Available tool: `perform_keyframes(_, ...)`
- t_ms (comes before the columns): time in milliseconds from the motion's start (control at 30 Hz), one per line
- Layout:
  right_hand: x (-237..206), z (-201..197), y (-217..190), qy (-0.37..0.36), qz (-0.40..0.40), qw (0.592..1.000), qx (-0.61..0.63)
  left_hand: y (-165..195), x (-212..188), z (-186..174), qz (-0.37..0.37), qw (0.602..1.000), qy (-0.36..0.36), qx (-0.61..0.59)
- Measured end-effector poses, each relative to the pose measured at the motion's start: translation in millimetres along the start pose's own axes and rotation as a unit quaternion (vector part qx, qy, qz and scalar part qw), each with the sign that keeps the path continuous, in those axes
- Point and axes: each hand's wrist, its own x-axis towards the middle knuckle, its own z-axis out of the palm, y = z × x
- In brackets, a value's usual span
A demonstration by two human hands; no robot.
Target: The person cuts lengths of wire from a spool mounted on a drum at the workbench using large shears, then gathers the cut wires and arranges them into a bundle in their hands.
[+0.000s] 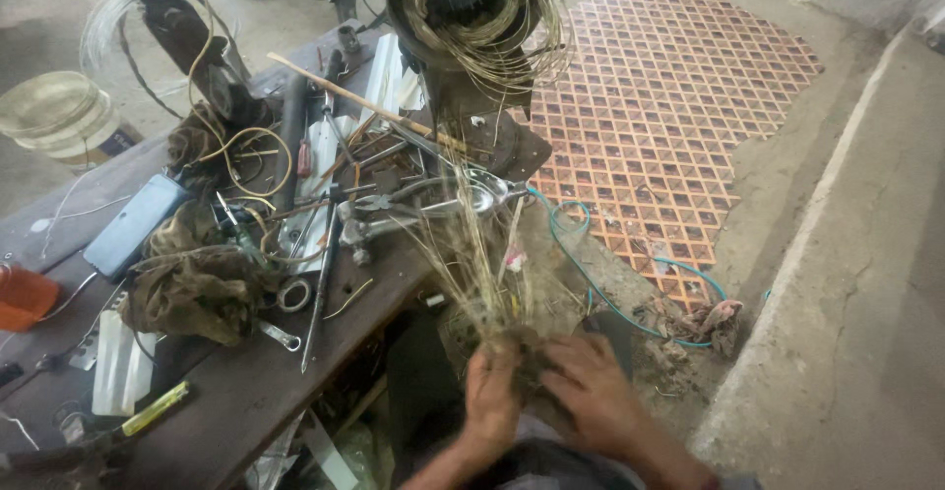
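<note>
Head view, looking down past the near edge of a cluttered desk (246, 392). The left hand (489, 389) and the right hand (591, 387) meet just off the desk's near right corner, both closed around the lower end of a bundle of thin wire strands (472, 264). The left fingers (495, 357) are curled around the bundle from its left side; the right fingers (563, 350) press against it from the right, so the gathered end lies between the two hands, touching both, and is partly hidden by them. From this grip the strands fan upward and outward, passing over the desk's right edge toward a dark upright machine (463, 47) at the far right corner, which carries a loose coil of the same pale wire (502, 18). On the desk, just left of the strands, lie pliers and other metal hand tools (394, 210) in a heap; a crumpled brown rag (192, 288) sits nearer the middle, a pale blue flat case (133, 222) toward the left edge, and a thin wooden stick (364, 106) lies slantwise across the far part. Right of the desk, a green cable (600, 283) trails over the floor beside a red patterned mat (660, 106).
</note>
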Motion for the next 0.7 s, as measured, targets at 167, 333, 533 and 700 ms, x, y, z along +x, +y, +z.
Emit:
perform_keyframes(167, 70.3, -72.9, 35.9, 0.098, -0.005, 0.992, -0.077, -8.5, 0.7, -47.4, 0.13, 0.989, -0.069, 0.024)
perform_keyframes(333, 198.3, -114.7, 81.8, 0.098, -0.152, 0.942, -0.284, -31.6, -4.4, -78.7, 0.12, 0.986, -0.074, 0.091)
perform_keyframes(533, 276.5, -115.6, 97.2, 0.015, -0.214, 0.89, -0.401, -49.5, -4.2, -92.9, 0.083, 0.989, -0.113, 0.055)
perform_keyframes(700, 274.3, -105.5, 109.5, -0.015, -0.225, 0.881, -0.416, -46.2, 4.9, -94.4, 0.059, 0.996, -0.054, -0.051)
